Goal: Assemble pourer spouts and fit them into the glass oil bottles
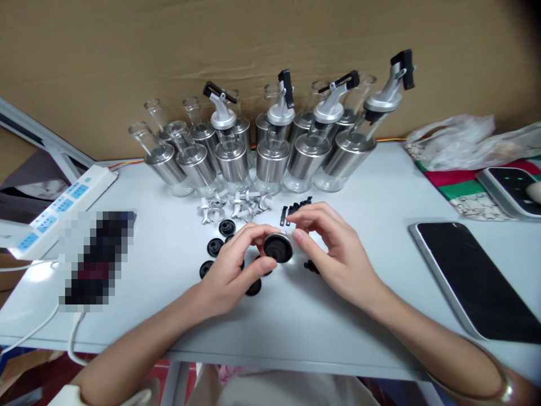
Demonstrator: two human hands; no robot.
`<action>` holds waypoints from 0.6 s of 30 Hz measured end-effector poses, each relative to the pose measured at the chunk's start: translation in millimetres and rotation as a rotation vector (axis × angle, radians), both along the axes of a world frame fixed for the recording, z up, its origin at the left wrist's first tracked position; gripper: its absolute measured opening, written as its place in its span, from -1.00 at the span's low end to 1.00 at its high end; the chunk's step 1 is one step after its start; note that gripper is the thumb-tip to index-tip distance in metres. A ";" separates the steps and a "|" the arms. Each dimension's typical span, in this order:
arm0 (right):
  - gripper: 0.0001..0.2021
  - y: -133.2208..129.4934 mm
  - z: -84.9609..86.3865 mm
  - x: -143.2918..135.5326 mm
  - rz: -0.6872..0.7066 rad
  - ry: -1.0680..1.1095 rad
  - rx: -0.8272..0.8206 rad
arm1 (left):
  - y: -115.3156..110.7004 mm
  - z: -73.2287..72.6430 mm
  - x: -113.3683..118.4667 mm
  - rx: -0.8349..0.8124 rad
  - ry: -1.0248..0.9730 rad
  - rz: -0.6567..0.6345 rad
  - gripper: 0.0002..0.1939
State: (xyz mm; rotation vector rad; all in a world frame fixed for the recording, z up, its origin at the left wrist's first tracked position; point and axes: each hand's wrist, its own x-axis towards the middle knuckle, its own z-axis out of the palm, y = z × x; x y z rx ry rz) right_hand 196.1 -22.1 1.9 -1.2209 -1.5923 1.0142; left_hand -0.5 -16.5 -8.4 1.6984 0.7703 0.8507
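Silver-rimmed cap [278,248] with a dark centre, held above the middle of the pale table [296,332], its hollow face toward the near edge. The left hand [230,268] pinched it from the left between thumb and fingers. The right hand [336,248] hung just to its right, thumb and forefinger narrowly parted with nothing visible between them — whether either touched the rim could not be told.

Chief hazard, as judged: a slip of the left thumb on the smooth rim could have dropped the cap among the black stoppers [227,227] below and to the left, scattering them. A low sweep of the right hand might likewise have disturbed the small black levers [284,215] on its far side.

Containers: glass bottles [231,162] in metal sleeves stood in rows along the far side. Four in the near row bore silver pourers [281,114] in their mouths; no liquid could be made out in the glass bases. The rightmost pourer leaned right — how deeply it sat was uncertain. At far right, a crumpled plastic bag [456,138] lay on patterned cloth [471,206]; its contents, if any, were indistinguishable.
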 end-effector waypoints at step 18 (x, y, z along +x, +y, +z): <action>-0.82 -7.1 1.0 -5.0 0.123 0.210 -0.134 | 1.8 6.5 2.5 0.147 0.246 0.159 -0.80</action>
